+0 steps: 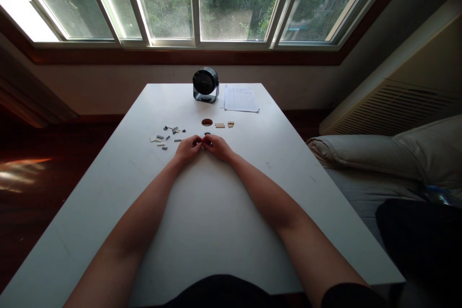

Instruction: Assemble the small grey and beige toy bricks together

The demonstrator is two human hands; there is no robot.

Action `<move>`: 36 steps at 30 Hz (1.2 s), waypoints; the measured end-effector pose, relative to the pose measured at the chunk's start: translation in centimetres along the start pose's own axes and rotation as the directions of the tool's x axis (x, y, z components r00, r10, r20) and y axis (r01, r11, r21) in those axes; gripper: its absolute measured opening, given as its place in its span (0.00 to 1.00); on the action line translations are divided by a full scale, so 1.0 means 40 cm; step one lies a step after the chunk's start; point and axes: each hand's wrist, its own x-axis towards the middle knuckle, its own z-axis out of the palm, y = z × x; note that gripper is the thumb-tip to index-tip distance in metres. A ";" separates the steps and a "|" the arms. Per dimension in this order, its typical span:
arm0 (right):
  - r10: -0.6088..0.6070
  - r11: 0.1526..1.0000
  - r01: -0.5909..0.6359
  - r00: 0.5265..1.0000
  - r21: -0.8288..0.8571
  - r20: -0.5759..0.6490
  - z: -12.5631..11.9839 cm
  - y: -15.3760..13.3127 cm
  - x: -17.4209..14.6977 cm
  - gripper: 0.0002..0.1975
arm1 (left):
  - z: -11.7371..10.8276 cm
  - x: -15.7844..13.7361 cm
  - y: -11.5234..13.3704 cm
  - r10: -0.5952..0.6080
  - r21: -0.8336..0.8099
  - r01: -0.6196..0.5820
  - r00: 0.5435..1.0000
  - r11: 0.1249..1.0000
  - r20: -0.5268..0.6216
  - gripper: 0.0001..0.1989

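Note:
My left hand [188, 148] and my right hand [217, 147] meet above the middle of the white table. The fingers of both are closed in a pinch, with the fingertips close together. Whatever they hold is too small and too hidden to name. Just beyond the fingertips shows part of a small dark and white round thing [207, 133]. Small grey parts [160, 137] and several black and white pieces lie scattered left of my left hand. Beyond my right hand are a row of small tan pieces [220, 125] and a tan cluster [231, 124].
A black round device on a stand [205, 84] stands at the table's far edge, beside printed paper sheets [241, 98]. A brown oval [207, 122], perhaps a hole, marks the white table [245, 231]. Windows are ahead; a couch [368, 156] is on the right.

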 end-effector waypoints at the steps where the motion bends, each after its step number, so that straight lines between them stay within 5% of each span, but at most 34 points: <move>1: 0.004 1.000 -0.004 1.000 -0.003 0.002 -0.001 -0.001 0.000 0.05 | 0.000 0.000 0.001 0.000 -0.002 0.000 1.000 1.000 0.001 0.11; 36: 0.010 1.000 -0.010 1.000 0.000 0.004 -0.008 -0.013 -0.002 0.05 | -0.002 -0.001 0.006 -0.010 -0.011 0.010 1.000 1.000 0.010 0.12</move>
